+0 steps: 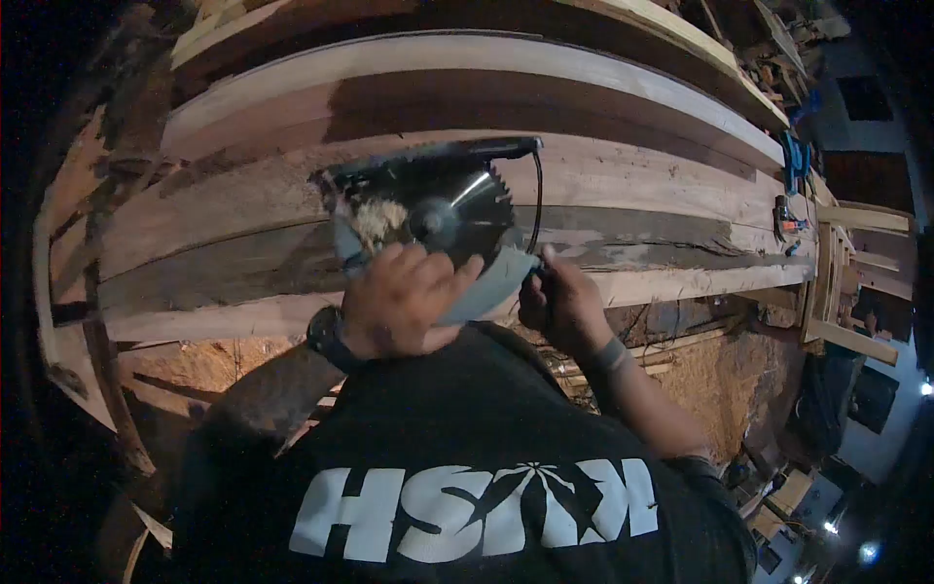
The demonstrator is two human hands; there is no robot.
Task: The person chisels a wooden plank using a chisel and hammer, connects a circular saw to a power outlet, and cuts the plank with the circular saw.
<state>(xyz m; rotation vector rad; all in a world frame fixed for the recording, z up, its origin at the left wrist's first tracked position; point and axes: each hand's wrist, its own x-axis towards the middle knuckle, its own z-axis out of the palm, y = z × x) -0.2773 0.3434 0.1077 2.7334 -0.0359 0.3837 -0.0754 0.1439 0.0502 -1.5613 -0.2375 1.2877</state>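
Observation:
A circular saw (450, 216) lies tipped up on the plank bench in front of me, its toothed blade bared and a clump of sawdust (377, 222) beside the hub. My left hand (404, 300), with a watch at the wrist, is curled against the near side of the saw, by its grey-green guard (494, 284). My right hand (564, 300) is closed by the guard's right end, fingers round a small dark part I cannot make out. A thin black cord or rod (538, 200) runs from the saw's far edge down towards these fingers.
Long planks (642, 180) form the bench top, with a raised beam (467, 56) behind. Pliers-like blue-handled tools (795, 161) and an orange-black tool (786, 219) are at the right end. A wooden frame (844, 282) stands beyond. Sawdust covers the ground (710, 389).

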